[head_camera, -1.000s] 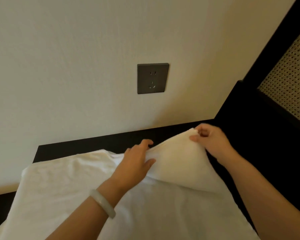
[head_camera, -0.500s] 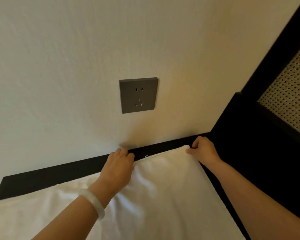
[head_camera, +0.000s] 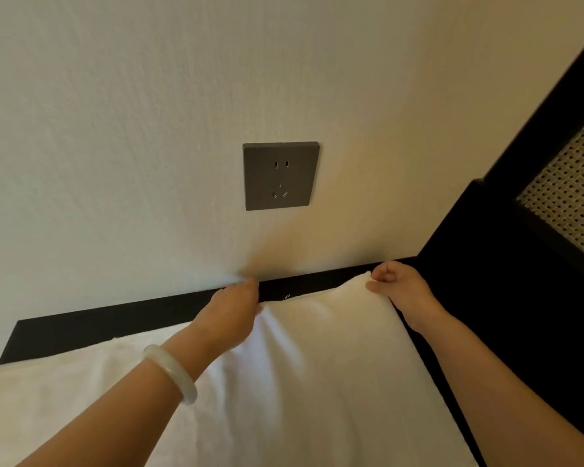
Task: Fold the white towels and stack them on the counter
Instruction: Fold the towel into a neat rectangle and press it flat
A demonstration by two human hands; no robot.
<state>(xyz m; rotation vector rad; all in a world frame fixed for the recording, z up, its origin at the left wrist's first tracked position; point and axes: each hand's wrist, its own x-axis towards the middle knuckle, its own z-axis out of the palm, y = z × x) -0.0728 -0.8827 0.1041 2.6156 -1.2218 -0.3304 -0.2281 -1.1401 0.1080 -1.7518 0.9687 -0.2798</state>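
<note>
A white towel (head_camera: 317, 372) lies spread over the black counter (head_camera: 81, 332), its far edge close to the wall. My left hand (head_camera: 231, 313), a pale bangle on its wrist, grips the towel's far edge near the middle, fingertips reaching the wall's foot. My right hand (head_camera: 397, 286) pinches the towel's far right corner between thumb and curled fingers, just above the counter. The near part of the towel runs out of the picture at the bottom.
A grey wall socket (head_camera: 280, 176) sits on the cream wall above the hands. A black frame with a woven cane panel (head_camera: 567, 203) rises at the right, close beside my right hand. A strip of bare counter shows at the far left.
Both hands carried the towel's edge away from me to the back of the counter by the wall. A second ago the right corner was lifted; now it lies low and stretched.
</note>
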